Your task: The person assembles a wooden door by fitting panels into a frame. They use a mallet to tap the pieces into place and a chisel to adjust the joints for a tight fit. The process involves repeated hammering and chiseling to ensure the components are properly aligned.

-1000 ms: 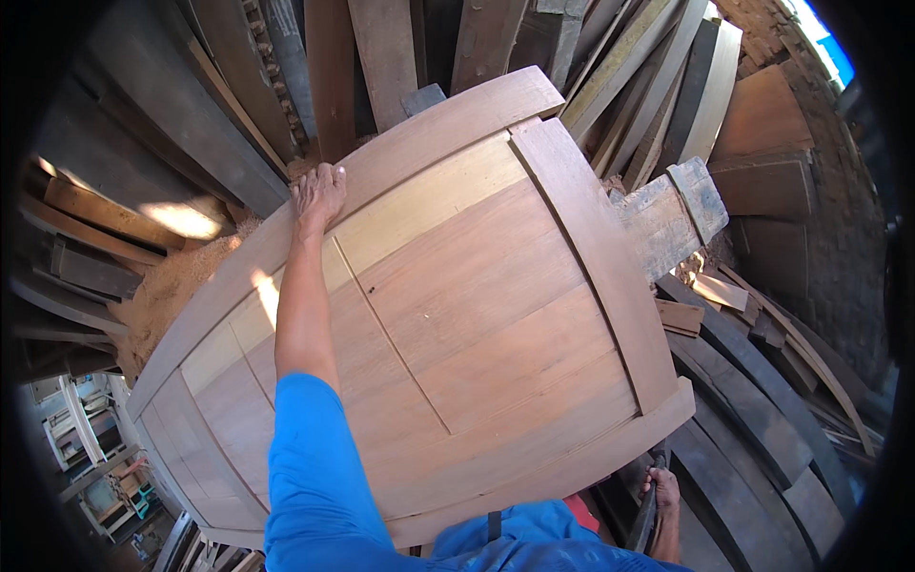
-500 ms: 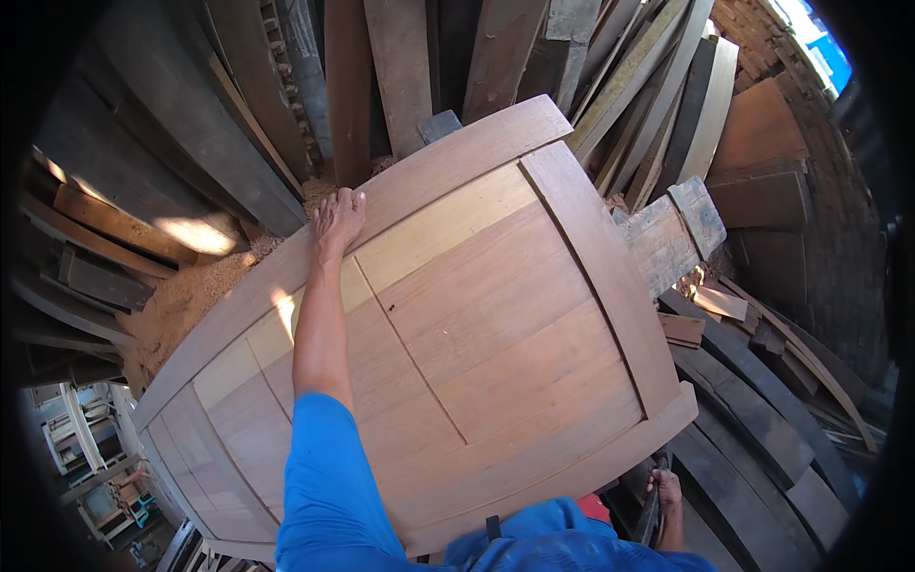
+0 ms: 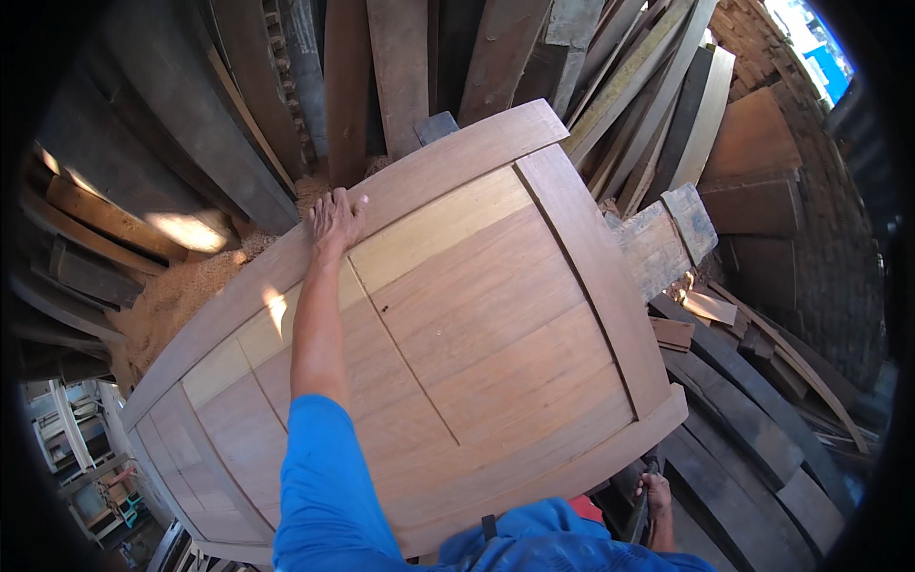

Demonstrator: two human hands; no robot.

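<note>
"Where is your left grip (image 3: 335,224)?"

"Palm down on the far rail (image 3: 448,172) of the panel (image 3: 496,286), thumb spread away from the fingers. It isn't closed around anything that I can see. My fingertips come to the rail's outer edge; whether they hook over it, I can't tell."

"And the panel itself?"

"Right under my left grip. It reaches from there back toward my body, and runs out on both sides. My forearm and blue sleeve (image 3: 334,486) cross over it, behind that grip."

"What does the right one have?"

"A dark bar (image 3: 637,518). My right grip (image 3: 656,491) is closed around it, fingers wrapped, near the panel's right-hand corner on my side. What kind of tool it is, I can't make out."

"What lies about the left?"

"Sawdust (image 3: 172,310) in a heap to its left, past the rail. Long planks (image 3: 400,76) fan out beyond it, and a dark block (image 3: 437,127) shows ahead and to the right of it. A patch of sunlight (image 3: 276,307) falls just behind it, on the left."

"And about the right?"

"Dark boards (image 3: 734,410) to its right, offcuts (image 3: 710,307) ahead of it. Farther ahead, a worn timber (image 3: 667,243) juts past the panel's end."
</note>
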